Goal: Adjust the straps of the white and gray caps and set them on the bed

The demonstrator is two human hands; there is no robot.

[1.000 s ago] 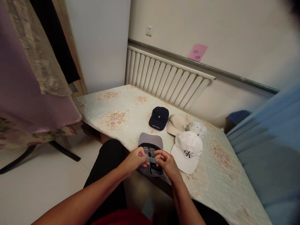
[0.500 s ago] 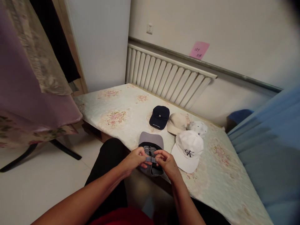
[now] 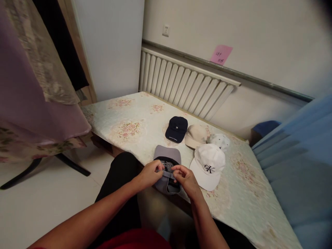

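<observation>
A grey baseball cap (image 3: 167, 152) lies upturned at the bed's near edge, its brim pointing away from me and its dark inside showing. My left hand (image 3: 151, 175) is closed in a pinch at the left part of the cap's back strap (image 3: 168, 175). On the other side, my right hand (image 3: 184, 177) pinches the strap's right part between thumb and fingers. The strap runs across the gap between both hands. Just right of my right hand sits a white cap (image 3: 209, 162) with black letters on its front.
Beyond the grey cap lie a navy cap (image 3: 177, 128), a beige cap (image 3: 196, 136) and a pale patterned cap (image 3: 219, 141). They rest on a floral-covered bed (image 3: 145, 121). Behind it is a radiator (image 3: 178, 79); a blue curtain (image 3: 306, 155) hangs at the right.
My left hand has shifted slightly up and closed further, with its lower fingers tucked in. My right hand and the caps stay nearly in place.
</observation>
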